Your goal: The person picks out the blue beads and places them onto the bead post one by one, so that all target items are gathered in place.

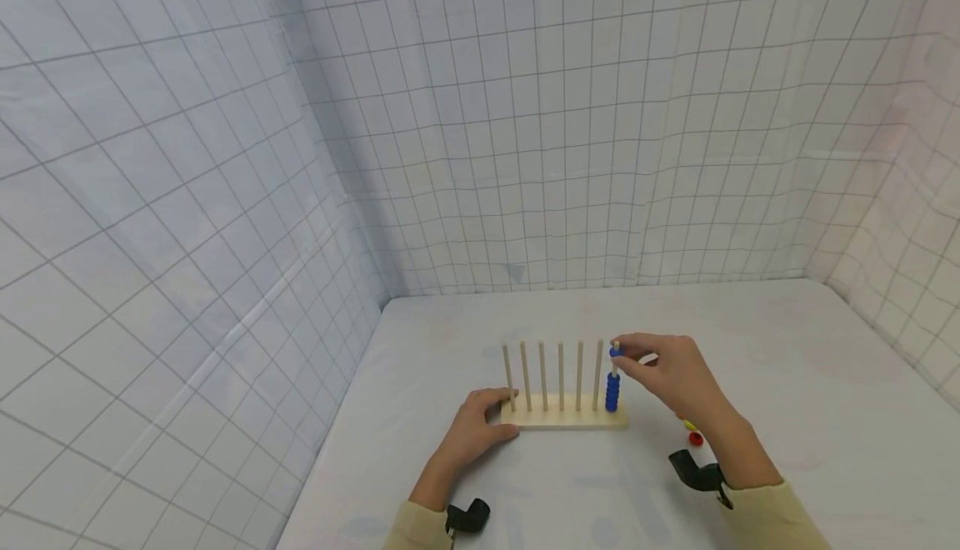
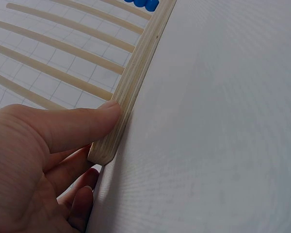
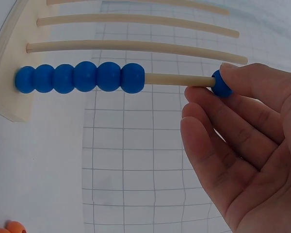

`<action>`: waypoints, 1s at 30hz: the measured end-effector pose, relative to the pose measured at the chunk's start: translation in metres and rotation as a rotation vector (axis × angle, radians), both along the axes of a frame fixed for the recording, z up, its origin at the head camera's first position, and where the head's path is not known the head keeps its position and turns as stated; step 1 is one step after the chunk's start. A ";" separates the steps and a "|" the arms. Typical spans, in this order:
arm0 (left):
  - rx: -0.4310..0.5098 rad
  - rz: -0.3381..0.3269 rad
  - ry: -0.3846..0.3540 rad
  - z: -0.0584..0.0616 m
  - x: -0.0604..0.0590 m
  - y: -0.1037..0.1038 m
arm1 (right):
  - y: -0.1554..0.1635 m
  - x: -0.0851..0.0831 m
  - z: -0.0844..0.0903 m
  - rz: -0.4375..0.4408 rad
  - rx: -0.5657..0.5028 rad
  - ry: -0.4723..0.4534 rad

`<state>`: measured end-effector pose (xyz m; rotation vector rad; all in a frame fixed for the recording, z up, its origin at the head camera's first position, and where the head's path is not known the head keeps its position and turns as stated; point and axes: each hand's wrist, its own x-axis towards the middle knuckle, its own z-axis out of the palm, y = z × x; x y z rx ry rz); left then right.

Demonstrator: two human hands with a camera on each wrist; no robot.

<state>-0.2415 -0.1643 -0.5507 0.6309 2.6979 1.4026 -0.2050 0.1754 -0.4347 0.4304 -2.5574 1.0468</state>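
Note:
A wooden bead rack with a row of upright pegs stands on the white table. Its rightmost peg carries a stack of several blue beads at the base. At the top of that same peg, my right hand pinches one more blue bead between thumb and fingers, with the peg's tip inside it. My left hand grips the left end of the base, thumb on its front edge and fingers behind. The other pegs bear no beads.
Loose beads lie on the table right of the rack, partly behind my right forearm: a red bead, a yellow bead and orange beads. Grid-patterned white sheets enclose the table at the back and sides.

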 end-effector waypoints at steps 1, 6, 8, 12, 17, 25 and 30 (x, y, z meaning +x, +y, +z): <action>0.001 0.000 0.001 0.000 0.000 0.000 | 0.000 0.000 0.000 -0.002 0.000 -0.003; 0.002 -0.002 0.007 -0.001 -0.001 0.000 | 0.000 0.000 -0.002 -0.008 0.007 -0.008; 0.000 -0.002 0.011 -0.001 -0.001 0.000 | -0.001 0.000 -0.003 -0.008 0.008 -0.007; -0.001 0.001 0.005 -0.001 -0.001 0.000 | -0.001 -0.001 -0.004 -0.010 0.011 -0.007; -0.010 0.003 0.015 -0.002 -0.001 0.000 | -0.001 0.000 -0.005 -0.005 0.006 -0.018; -0.003 0.007 0.000 0.000 0.000 0.000 | 0.000 0.000 -0.006 -0.003 0.011 -0.033; -0.004 0.001 0.019 -0.001 0.001 0.000 | 0.000 0.000 -0.008 -0.003 0.018 -0.030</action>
